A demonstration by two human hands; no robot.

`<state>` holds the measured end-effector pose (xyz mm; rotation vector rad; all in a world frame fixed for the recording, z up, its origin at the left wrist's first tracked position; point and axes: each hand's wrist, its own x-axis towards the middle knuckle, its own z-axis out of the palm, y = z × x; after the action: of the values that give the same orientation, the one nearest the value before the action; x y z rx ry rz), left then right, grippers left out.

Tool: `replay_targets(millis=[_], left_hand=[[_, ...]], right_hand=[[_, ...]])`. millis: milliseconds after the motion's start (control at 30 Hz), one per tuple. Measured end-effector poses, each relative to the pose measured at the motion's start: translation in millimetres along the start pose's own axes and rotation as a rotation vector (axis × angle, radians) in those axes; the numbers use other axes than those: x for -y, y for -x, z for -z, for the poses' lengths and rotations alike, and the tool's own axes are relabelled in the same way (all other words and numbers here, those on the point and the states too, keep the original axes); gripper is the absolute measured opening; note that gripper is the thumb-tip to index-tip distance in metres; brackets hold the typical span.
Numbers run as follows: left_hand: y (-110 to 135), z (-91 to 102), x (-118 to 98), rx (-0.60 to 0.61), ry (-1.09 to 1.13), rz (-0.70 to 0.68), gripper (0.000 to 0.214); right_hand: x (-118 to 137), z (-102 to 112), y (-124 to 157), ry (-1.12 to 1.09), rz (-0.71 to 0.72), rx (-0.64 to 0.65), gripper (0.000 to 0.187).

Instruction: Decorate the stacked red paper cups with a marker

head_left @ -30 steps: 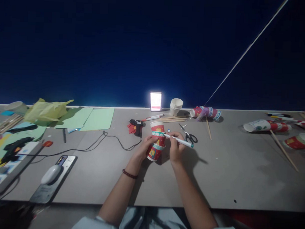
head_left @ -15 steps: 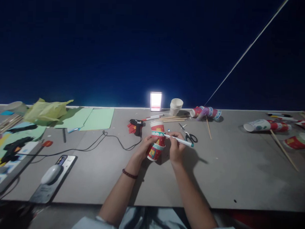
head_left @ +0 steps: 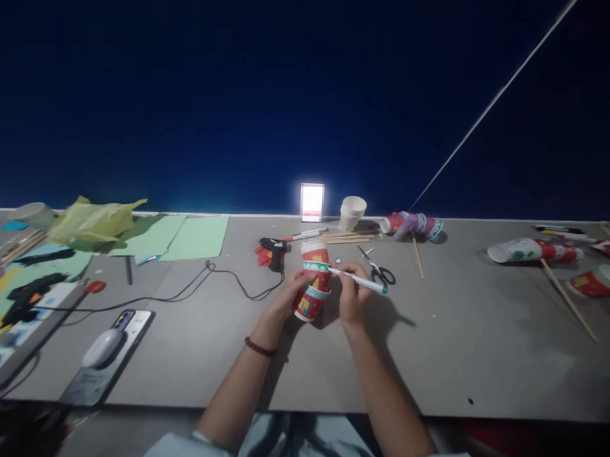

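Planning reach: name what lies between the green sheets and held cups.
The head view shows a glue gun, its cord, red pieces and the left hand.

Paper, wood and plastic on our smooth, matt grey rectangular tabletop (head_left: 461,347)
We see a smooth, red printed paper-cup tube (head_left: 321,280); a slim white plastic marker (head_left: 366,282), slightly glossy; thin pale wooden sticks (head_left: 347,237); a crinkled yellow plastic bag (head_left: 92,224); matt light-green paper sheets (head_left: 197,238); scissors (head_left: 375,265) with metal blades and black plastic loops.
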<state>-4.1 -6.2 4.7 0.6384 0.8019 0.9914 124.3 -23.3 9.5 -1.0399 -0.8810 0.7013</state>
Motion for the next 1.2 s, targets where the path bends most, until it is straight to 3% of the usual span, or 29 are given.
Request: replay_targets(millis=[1200], left_hand=[[0.0,0.6,0.7,0.018,-0.005,0.000,0.046]], right_hand=[[1.2,-0.1,-1.2,0.029,-0.007,-0.019,0.007]])
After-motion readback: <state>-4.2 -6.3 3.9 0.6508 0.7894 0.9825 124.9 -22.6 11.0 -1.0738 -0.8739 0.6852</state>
